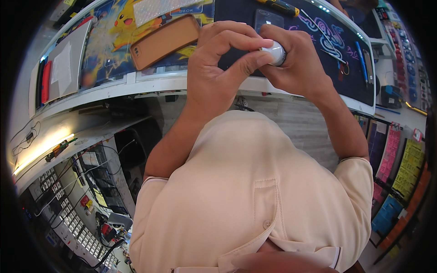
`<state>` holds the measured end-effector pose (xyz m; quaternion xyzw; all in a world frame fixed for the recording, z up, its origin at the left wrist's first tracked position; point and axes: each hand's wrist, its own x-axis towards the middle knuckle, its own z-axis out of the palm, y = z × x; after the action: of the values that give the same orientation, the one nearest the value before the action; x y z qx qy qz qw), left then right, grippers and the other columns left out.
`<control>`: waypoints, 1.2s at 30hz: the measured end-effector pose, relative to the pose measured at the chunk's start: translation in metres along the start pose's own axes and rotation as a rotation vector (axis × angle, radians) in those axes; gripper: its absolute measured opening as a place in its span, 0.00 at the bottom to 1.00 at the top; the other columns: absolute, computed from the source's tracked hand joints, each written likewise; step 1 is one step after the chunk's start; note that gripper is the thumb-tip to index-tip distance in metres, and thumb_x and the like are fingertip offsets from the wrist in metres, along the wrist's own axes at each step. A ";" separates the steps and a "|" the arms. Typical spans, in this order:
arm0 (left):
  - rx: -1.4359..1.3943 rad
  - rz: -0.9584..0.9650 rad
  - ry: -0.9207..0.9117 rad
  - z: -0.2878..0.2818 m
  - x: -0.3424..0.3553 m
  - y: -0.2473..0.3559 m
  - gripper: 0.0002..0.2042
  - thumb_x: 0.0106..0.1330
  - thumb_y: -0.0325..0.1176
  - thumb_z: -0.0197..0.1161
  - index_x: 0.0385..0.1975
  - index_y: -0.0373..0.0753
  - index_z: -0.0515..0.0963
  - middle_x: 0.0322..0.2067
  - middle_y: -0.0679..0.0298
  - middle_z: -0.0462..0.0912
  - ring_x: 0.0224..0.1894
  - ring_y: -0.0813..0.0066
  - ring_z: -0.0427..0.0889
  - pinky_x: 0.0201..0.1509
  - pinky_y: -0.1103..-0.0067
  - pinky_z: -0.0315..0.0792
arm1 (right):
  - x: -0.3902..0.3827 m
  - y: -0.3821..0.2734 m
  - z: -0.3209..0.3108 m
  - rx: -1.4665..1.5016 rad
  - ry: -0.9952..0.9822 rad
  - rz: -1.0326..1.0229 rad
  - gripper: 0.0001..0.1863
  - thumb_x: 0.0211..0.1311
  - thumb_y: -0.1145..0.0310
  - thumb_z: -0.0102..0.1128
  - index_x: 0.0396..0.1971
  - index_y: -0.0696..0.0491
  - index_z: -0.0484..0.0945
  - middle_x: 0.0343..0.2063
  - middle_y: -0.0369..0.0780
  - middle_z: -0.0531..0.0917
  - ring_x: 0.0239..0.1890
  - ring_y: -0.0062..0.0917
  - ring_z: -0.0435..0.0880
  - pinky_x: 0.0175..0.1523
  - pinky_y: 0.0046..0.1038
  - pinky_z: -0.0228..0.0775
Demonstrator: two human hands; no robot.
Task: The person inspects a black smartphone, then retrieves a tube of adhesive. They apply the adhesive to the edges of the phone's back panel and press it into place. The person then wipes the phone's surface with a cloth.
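Note:
Above the counter's near edge, my right hand (296, 54) is wrapped round a small white rounded container (276, 52), possibly a bottle, with dark marks on its side. My left hand (223, 57) is closed, its thumb and forefinger pinching at the container's near end. A tiny dark spot shows between those fingertips, too small to name. The rest of the container is hidden in my right palm. Left of my left hand, a brown phone case (166, 42) lies on a colourful mat (107, 50). Just beyond my hands lies a dark, glossy phone or clear case (269, 19).
A dark printed mat (346, 86) covers the counter's right part, bearing a yellow-and-black screwdriver (281, 6), a thin metal rod (321, 34) and a blue pen (362, 61). Bubble wrap (159, 9) lies at the back. A silver laptop-like slab (68, 59) stands left. Cables hang over the lower-left shelf.

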<state>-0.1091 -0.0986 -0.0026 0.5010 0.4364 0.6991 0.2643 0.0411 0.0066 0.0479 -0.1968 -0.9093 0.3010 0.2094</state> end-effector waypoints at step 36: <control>0.001 -0.189 0.556 0.042 -0.175 0.012 0.17 0.73 0.45 0.67 0.51 0.39 0.77 0.43 0.63 0.82 0.60 0.68 0.78 0.65 0.70 0.71 | -0.092 -0.023 0.098 0.421 -0.539 -0.233 0.30 0.55 0.72 0.68 0.61 0.57 0.75 0.58 0.53 0.79 0.62 0.48 0.77 0.66 0.42 0.69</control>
<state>-0.0062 -0.2310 -0.0692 0.2475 0.5371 0.7816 0.1982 0.0632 -0.1007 -0.0334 0.0420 -0.8662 0.4969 0.0309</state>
